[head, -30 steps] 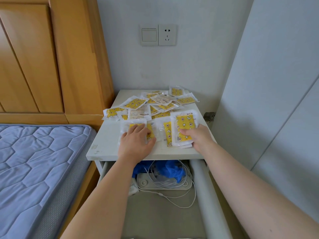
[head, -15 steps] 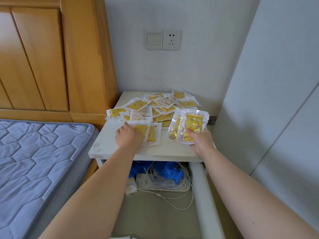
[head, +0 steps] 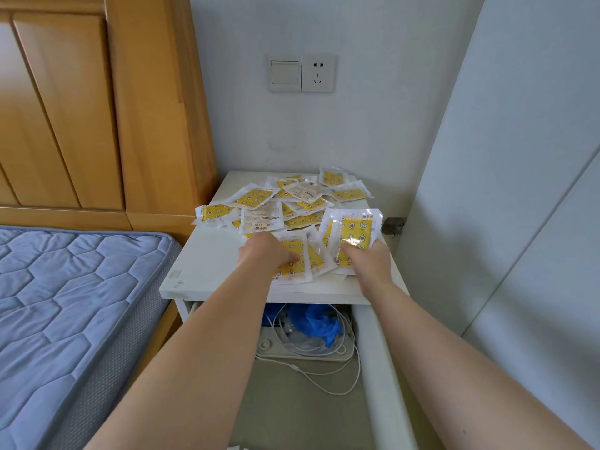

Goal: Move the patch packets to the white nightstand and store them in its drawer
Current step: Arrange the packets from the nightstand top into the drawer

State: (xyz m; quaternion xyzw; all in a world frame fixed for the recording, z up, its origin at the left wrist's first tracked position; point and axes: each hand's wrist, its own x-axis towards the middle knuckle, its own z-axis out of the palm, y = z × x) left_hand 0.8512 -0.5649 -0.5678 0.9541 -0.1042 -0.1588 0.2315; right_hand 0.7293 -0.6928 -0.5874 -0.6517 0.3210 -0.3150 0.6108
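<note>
Tipped up since a moment ago, the patch packets (head: 354,232) pinched in the right hand (head: 370,264) no longer lie flat on the white nightstand (head: 207,277). Its drawer (head: 376,352) stands open below, cables (head: 324,381) inside. Most packets lie scattered on top. Gathering is the step in hand: the left hand (head: 266,254), fingers curled, seems to grip two more, though its fingertips are hidden. Next, both handfuls need lowering into the drawer.

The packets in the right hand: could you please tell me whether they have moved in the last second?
Yes. The right hand has tipped its packets up from the nightstand top, where they lay flat before.
</note>
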